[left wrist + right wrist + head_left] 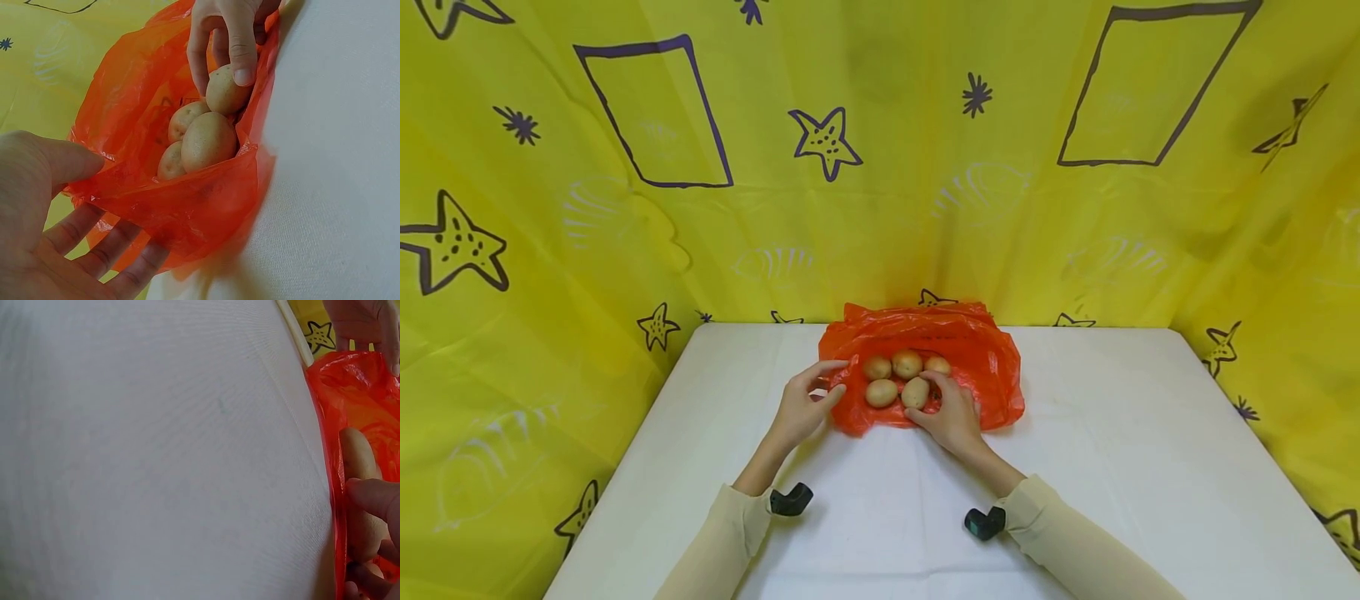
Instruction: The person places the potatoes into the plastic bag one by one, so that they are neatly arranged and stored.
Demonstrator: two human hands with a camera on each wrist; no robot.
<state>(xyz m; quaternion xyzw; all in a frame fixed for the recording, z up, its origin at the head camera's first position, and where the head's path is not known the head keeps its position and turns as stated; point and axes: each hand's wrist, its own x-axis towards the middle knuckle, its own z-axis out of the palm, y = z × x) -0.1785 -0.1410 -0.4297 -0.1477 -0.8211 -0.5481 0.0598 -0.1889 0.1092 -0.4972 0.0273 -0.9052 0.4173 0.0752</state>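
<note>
A red plastic bag [985, 358] lies spread on the table with its mouth toward me, and several potatoes [882, 392] sit inside. My right hand [953, 417] grips one potato [915, 392] at the front of the group, thumb on the near side and fingers over the far side. In the left wrist view that potato [225, 90] is beside a larger one [209, 144]. At the bag's left edge is my left hand [801, 408], thumb and fingers apart. Its fingers [115, 247] extend behind the plastic, with the thumb on the inner side.
The white-covered table [1120, 467] stands against a yellow curtain [895, 208] printed with starfish and other figures, which also hangs along both sides. Black wrist devices [792, 500] sit at both sleeve cuffs.
</note>
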